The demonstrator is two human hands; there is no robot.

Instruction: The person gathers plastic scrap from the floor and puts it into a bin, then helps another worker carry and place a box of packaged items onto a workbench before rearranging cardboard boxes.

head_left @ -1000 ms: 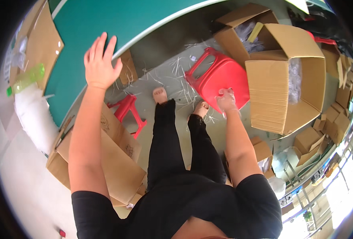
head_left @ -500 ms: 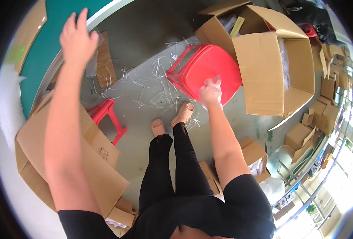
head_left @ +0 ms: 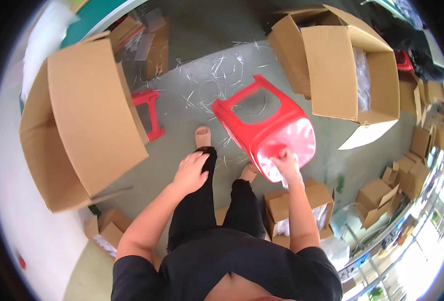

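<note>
A red plastic stool [head_left: 267, 133] is tilted in front of me, its shiny seat turned toward me and its legs pointing away. My right hand [head_left: 287, 166] is closed on it at the middle of the seat; the fingertips are partly hidden there. Over my left thigh hangs my left hand [head_left: 192, 173], empty, its fingers loosely spread. Whether it touches the trouser leg I cannot tell.
A large open cardboard box [head_left: 89, 115] stands at my left, with a second red stool [head_left: 154, 116] behind it. Another open carton [head_left: 329, 70] is at the far right. Loose white strands [head_left: 227, 67] litter the floor. A small carton [head_left: 277, 201] sits by my right leg.
My right hand has drawn the stool nearer and tipped it, seat toward me. My left hand has come down from the green table edge to my thigh. My feet have shifted.
</note>
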